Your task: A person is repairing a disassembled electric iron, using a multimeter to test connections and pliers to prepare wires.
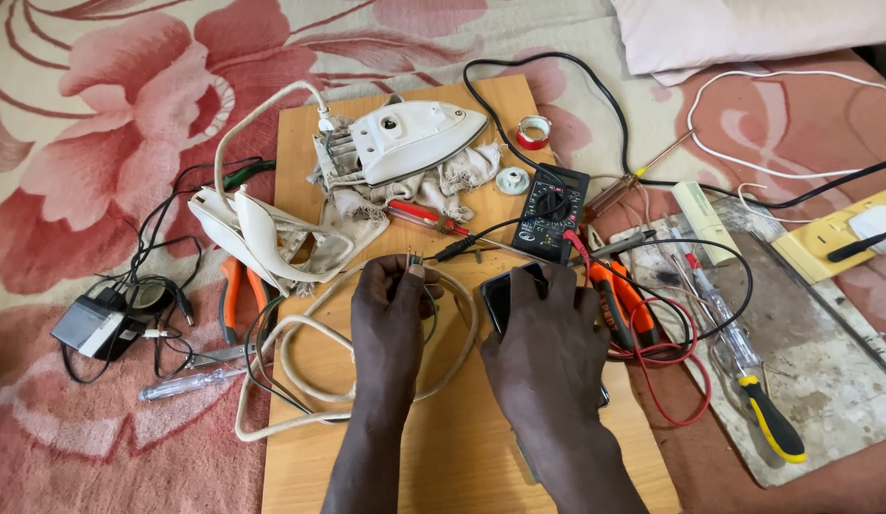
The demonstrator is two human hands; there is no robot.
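My left hand [390, 314] pinches the stripped end of a cream power cord [300, 352], its bare wire tips [415, 257] sticking up above my fingers. My right hand [543, 333] rests palm down on a dark phone [500, 290] lying on the wooden board [462, 447]. A black multimeter [553, 211] sits just beyond both hands, its black probe [457, 249] lying near the wire tips. A white iron body [414, 138] rests on a rag at the board's far end, and its loose white handle shell [257, 233] lies at the left.
Orange-handled pliers [235, 295], a clear screwdriver [190, 383] and a black adapter [95, 326] lie left on the floral bedspread. Orange cutters [622, 295], red leads, a yellow-handled screwdriver [762, 405] and a worn tray [824, 362] lie right. A red tape roll [533, 131] sits beyond the meter.
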